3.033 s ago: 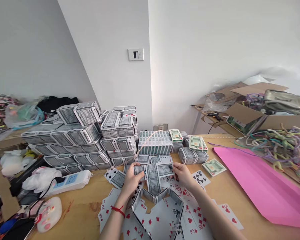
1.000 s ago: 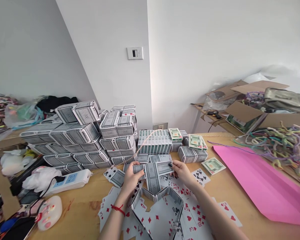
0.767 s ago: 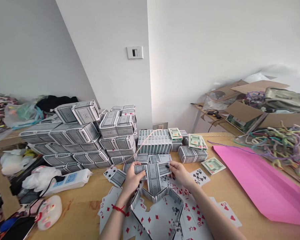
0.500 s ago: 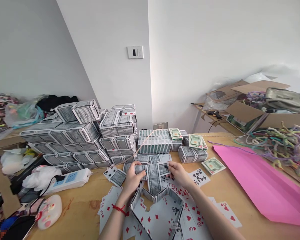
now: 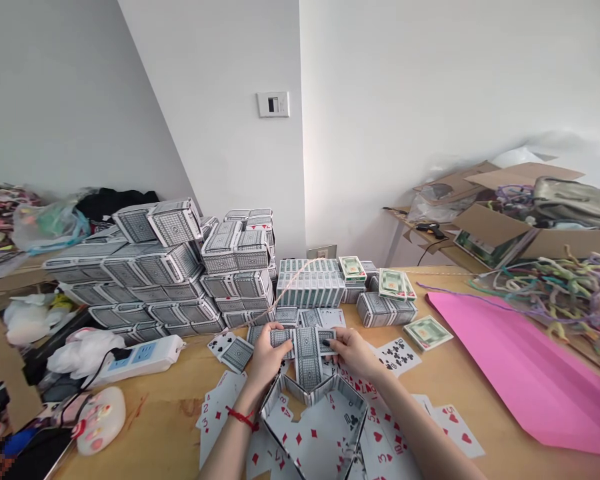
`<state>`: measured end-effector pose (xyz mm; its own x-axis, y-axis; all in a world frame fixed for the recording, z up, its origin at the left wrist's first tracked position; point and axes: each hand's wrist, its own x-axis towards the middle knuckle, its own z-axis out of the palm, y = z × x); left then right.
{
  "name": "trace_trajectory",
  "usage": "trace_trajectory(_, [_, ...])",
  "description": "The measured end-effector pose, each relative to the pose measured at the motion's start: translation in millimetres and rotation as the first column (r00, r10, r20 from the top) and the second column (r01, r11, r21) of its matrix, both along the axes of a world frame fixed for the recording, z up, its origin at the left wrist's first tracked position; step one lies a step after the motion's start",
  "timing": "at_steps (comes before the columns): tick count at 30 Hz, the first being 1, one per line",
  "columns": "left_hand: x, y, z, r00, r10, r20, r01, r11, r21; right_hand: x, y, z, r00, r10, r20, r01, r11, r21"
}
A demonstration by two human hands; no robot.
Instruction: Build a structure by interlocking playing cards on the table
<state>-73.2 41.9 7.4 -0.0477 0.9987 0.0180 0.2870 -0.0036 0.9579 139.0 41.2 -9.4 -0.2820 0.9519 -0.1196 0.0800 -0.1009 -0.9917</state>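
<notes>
A heart-shaped box made of playing cards (image 5: 320, 427) stands on the wooden table (image 5: 160, 427) in front of me. At its far notch rises a strip of patterned card backs (image 5: 307, 353). My left hand (image 5: 267, 357) pinches the left end of that strip, fingers closed on the cards. My right hand (image 5: 350, 350) pinches the right end, thumb on top. Loose face-up cards (image 5: 400, 353) lie around the box.
Piles of wrapped card decks (image 5: 170, 273) stand behind at the left and centre. A white power strip (image 5: 143, 353) lies at the left. A pink sheet (image 5: 520, 373) and a heap of coloured cords (image 5: 565, 293) sit at the right, cardboard boxes (image 5: 505, 227) beyond.
My right hand has slid a little to the left along the card strip, closer to the left hand. The left hand has hardly moved.
</notes>
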Motion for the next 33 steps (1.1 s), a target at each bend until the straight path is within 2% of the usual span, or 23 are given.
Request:
trace_trajectory(7, [-4, 5, -9.8, 0.997, 0.009, 0.078, -0.013, 0.999, 0.047, 4, 2, -1.2, 0.998, -0.038, -0.040, 0.038, 0.999, -0.003])
trace_trajectory(17, [-10, 7, -12.5, 0.954, 0.086, 0.287, -0.080, 0.996, -0.033, 16, 2, 4.6, 0.988, -0.124, -0.089, 0.124, 0.992, -0.001])
trace_trajectory(26, [-14, 7, -16.5, 0.973, 0.053, 0.225, -0.047, 0.998, -0.030, 10, -2, 9.5, 0.992, -0.086, -0.091, 0.086, 0.996, 0.002])
trace_trajectory(33, [-12, 7, -16.3, 0.957, 0.072, 0.282, -0.069, 0.997, -0.020, 10, -2, 8.6, 0.998, -0.035, 0.050, 0.034, 0.999, 0.019])
